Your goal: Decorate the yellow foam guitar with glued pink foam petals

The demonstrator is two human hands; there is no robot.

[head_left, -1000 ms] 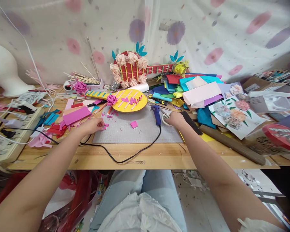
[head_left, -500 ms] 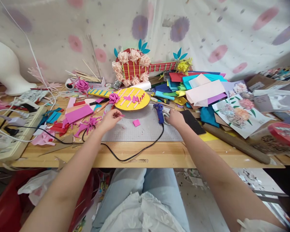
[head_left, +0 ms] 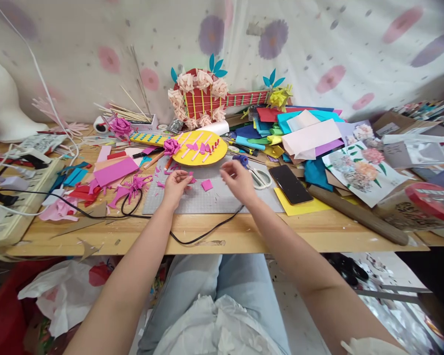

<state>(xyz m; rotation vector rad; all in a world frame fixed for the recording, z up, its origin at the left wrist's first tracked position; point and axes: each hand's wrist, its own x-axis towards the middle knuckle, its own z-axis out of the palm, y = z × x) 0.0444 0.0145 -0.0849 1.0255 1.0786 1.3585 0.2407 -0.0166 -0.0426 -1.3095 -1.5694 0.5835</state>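
Note:
My left hand [head_left: 176, 187] pinches a small piece of pink paper [head_left: 191, 179] over the grey cutting mat [head_left: 216, 203]. My right hand [head_left: 240, 181] hovers above the mat with its fingers apart, and I see nothing in it. Between the hands lies a pink paper square [head_left: 206, 185]. A blue glue gun [head_left: 241, 159] is mostly hidden behind my right hand. White-handled scissors [head_left: 261, 178] rest just right of that hand. Beyond both hands sits a yellow paper guitar [head_left: 200, 148] with pink strips, leaf shapes and a pink paper flower [head_left: 171, 146].
A phone [head_left: 291, 184] lies on yellow paper at the right, near a wooden stick [head_left: 357, 215]. The glue gun's black cord [head_left: 200, 241] loops along the table front. Pink paper scraps [head_left: 115, 171] and a power strip [head_left: 20, 209] are at left. A red guitar [head_left: 203, 101] stands behind.
My right hand has left the scissors and moved left toward the middle of the mat. My left hand has shifted slightly right and down, still pinching the pink paper.

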